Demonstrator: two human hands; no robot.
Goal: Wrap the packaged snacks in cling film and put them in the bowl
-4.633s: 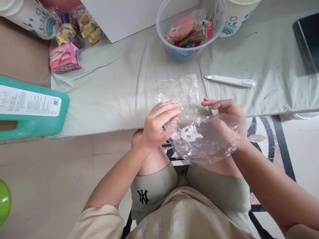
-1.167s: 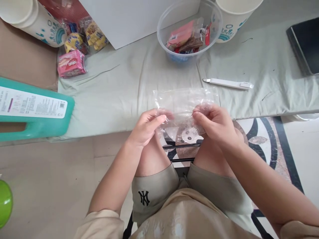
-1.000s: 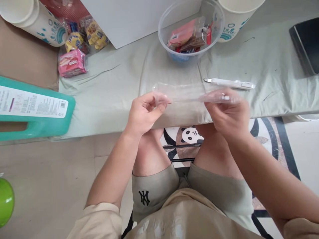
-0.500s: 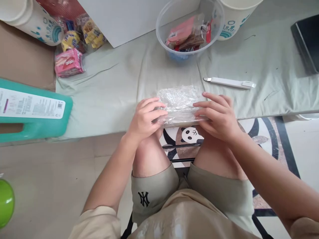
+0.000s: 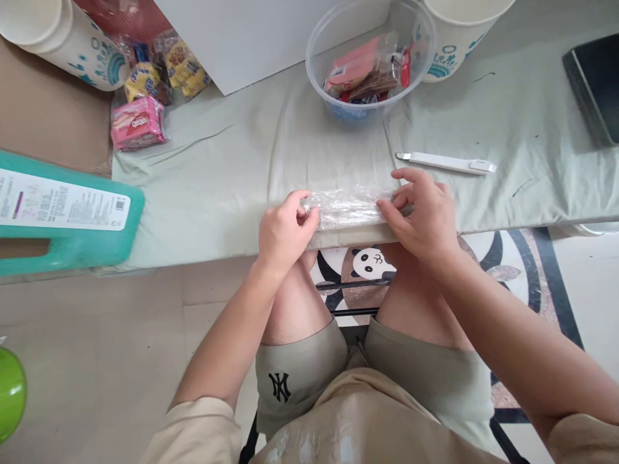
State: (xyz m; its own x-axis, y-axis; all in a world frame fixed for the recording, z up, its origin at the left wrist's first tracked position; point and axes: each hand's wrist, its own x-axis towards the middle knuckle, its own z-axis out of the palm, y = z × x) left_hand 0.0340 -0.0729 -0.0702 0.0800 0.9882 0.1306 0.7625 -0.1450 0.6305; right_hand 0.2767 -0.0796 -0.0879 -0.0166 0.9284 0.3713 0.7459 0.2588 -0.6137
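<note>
A crinkled piece of clear plastic film (image 5: pixel 347 207), in a narrow folded strip, lies at the front edge of the cloth-covered table. My left hand (image 5: pixel 286 231) is closed at its left end, thumb and curled fingertips pinching it. At the right end, the thumb of my right hand (image 5: pixel 424 212) presses on the film with fingers bent behind it, while the index finger points out above. Just beyond my right hand rests a white box cutter (image 5: pixel 447 162), a short bit of blade showing at its left tip.
A clear plastic tub (image 5: pixel 370 58) of wrapped snacks stands at the back, beside a white paper cup (image 5: pixel 464 38). To the left are a green jug (image 5: pixel 72 216), a pink snack pack (image 5: pixel 139 122) and stacked paper cups (image 5: pixel 68 45). A black box (image 5: pixel 597 87) sits far right.
The film has been folded from a wider piece into a narrower strip. Both hands have gone from fingers spread across it to gripping its ends. The camera view has shifted slightly.
</note>
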